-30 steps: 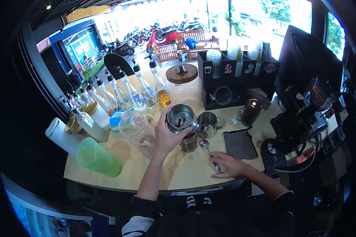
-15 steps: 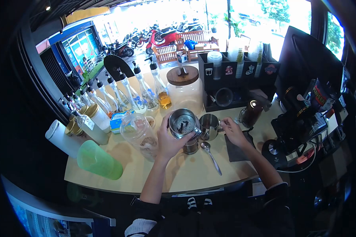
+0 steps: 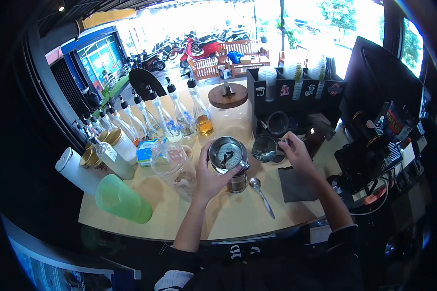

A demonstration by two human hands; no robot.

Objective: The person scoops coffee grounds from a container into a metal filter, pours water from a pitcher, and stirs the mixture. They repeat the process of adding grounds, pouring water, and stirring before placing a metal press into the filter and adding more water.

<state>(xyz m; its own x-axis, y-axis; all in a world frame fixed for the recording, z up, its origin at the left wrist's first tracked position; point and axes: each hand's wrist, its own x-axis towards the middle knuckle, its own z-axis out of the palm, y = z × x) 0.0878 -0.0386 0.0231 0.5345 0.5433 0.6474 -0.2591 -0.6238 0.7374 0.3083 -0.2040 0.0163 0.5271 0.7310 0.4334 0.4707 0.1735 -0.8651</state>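
Observation:
My left hand is wrapped round a round metal cup with dark and pale contents, held above a small metal canister. To its right, my right hand grips the handle of a metal pitcher, which is tilted with its mouth toward me. A metal spoon lies on the counter below the canister. Beside my left forearm stands a clear plastic pitcher. A dark folded cloth lies under my right wrist.
A green pitcher stands near the counter's left front. Pump bottles line the back left, beside a wooden-lidded jar. A black cup holder and a dark glass mug are at the back right.
My right hand has risen slightly, lifting and tilting the metal pitcher. My left hand and its cup have shifted a little, and the view has moved slightly.

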